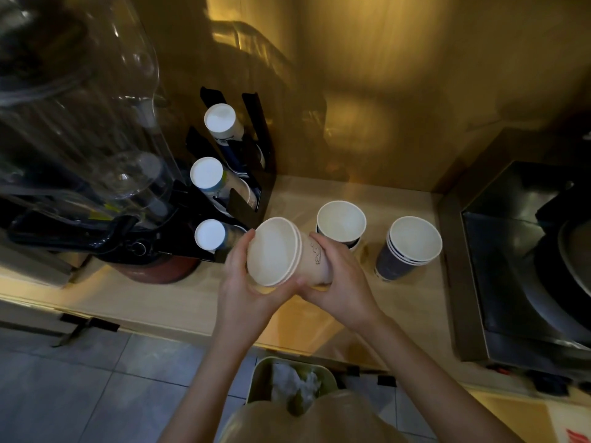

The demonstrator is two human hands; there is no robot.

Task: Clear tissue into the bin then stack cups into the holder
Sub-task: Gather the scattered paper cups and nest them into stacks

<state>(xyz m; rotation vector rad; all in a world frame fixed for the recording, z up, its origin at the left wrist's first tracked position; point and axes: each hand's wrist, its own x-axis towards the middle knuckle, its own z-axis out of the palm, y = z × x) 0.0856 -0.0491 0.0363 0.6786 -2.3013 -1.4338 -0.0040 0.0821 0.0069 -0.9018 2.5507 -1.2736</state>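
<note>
- A nested stack of cream paper cups (287,254) with a small line drawing lay tilted on its side above the counter, mouths facing left.
- Two stacks of dark blue paper cups stood upright on the pale counter, one (341,224) behind the cream stack, one (409,247) to its right.
- A black tiered cup holder (256,145) held three slanted rows of cups.
- Crumpled white tissue (292,383) lay in a green bin (260,378) on the floor.

I see a warm-lit golden wall (383,75) behind the pale wooden table (166,302), and grey floor tiles (80,388) below.
</note>
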